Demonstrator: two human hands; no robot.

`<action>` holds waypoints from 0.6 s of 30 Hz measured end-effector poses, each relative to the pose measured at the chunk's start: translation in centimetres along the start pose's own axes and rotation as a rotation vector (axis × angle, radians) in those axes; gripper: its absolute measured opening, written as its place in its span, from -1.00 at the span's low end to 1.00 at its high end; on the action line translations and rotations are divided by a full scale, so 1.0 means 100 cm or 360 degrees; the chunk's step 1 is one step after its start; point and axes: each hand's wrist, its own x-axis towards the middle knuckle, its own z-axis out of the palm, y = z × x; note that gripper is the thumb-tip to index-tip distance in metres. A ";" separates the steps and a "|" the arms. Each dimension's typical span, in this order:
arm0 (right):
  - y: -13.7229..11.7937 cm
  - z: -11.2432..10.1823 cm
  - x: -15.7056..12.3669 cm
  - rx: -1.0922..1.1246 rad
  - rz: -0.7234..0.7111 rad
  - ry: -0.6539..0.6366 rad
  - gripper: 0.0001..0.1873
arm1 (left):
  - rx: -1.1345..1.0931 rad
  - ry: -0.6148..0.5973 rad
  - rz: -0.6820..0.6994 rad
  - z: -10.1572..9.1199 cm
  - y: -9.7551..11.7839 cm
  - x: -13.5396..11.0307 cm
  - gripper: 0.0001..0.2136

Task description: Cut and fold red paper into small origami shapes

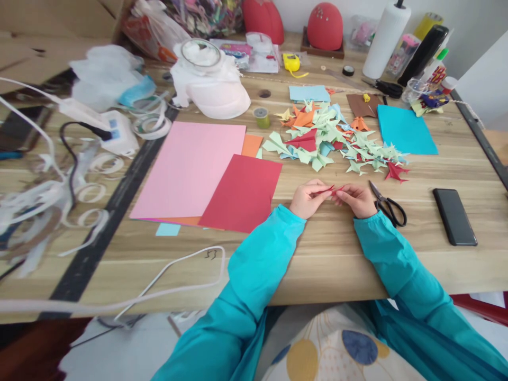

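The left hand and right hand pinch a small folded red paper between their fingertips, just on the near side of a heap of origami cranes. A handwritten mark, seemingly "53", sits left of the grip and nearer the body. Beyond the grip to the right, the print on a red-and-white packet is too small to read. The tabletop is wood-grained, with a black strip well left. Black-handled scissors lie just beside the right hand; a white wall stands far right.
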 end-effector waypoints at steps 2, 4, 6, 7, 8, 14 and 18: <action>0.001 0.000 0.000 -0.0030 -0.0015 -0.0001 -0.76 | 0.0001 0.0003 -0.0027 0.000 -0.001 0.000 -0.84; 0.003 -0.001 0.001 -0.0060 -0.0033 0.0000 -0.76 | -0.0004 -0.0004 -0.0051 -0.001 -0.002 0.000 -0.83; 0.005 -0.001 0.001 -0.0073 -0.0057 0.0011 -0.76 | -0.0017 -0.0016 -0.0069 -0.001 -0.003 0.000 -0.83; 0.006 -0.001 0.001 -0.0069 -0.0069 0.0022 -0.76 | -0.0021 -0.0019 -0.0073 -0.001 -0.003 0.000 -0.83; 0.007 -0.001 0.000 -0.0060 -0.0081 0.0031 -0.77 | -0.0022 -0.0022 -0.0075 -0.001 -0.003 0.000 -0.83; 0.008 -0.002 -0.001 -0.0020 -0.0098 0.0042 -0.78 | -0.0007 -0.0010 -0.0074 0.000 -0.002 0.000 -0.84; 0.009 -0.005 0.000 0.0055 -0.0029 -0.0001 -0.70 | -0.0026 0.0025 -0.0078 0.000 -0.004 0.000 -0.83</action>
